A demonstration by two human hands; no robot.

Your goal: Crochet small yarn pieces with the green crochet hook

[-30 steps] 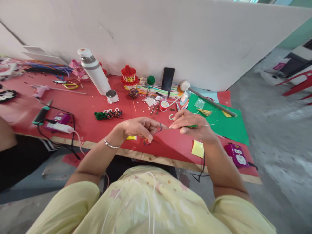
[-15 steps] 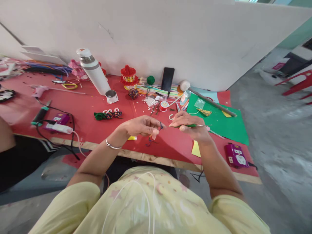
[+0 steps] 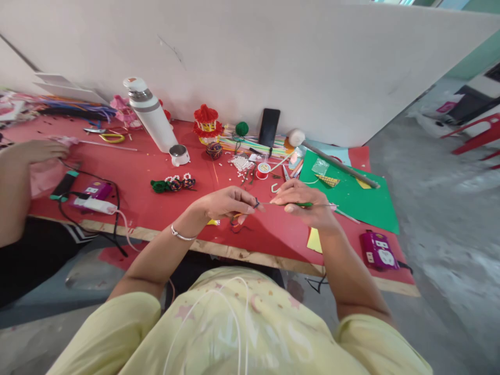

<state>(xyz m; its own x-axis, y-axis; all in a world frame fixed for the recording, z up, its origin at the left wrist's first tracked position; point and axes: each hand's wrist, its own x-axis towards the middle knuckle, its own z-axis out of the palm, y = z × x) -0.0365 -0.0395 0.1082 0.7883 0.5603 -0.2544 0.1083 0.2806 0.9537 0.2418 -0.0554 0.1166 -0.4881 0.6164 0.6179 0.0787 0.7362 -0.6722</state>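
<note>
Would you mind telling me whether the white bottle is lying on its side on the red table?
No, the white bottle stands upright on the red table, beside its small cup.

The dark yarn (image 3: pixel 255 203) pinched in the left hand (image 3: pixel 226 202) is too small to tell how it loops. The right hand (image 3: pixel 302 200) covers most of the green hook (image 3: pixel 307 204); its tip is too fine to make out. Colored scraps (image 3: pixel 234 221) under the left hand are half hidden. The white beads (image 3: pixel 242 163) blur into a heap. At the left edge, a co-worker's hand (image 3: pixel 37 151) and arm are cut off, and the pink thing (image 3: pixel 45 174) beneath is blurred. The bench (image 3: pixel 156 208) runs out of frame at left.
</note>
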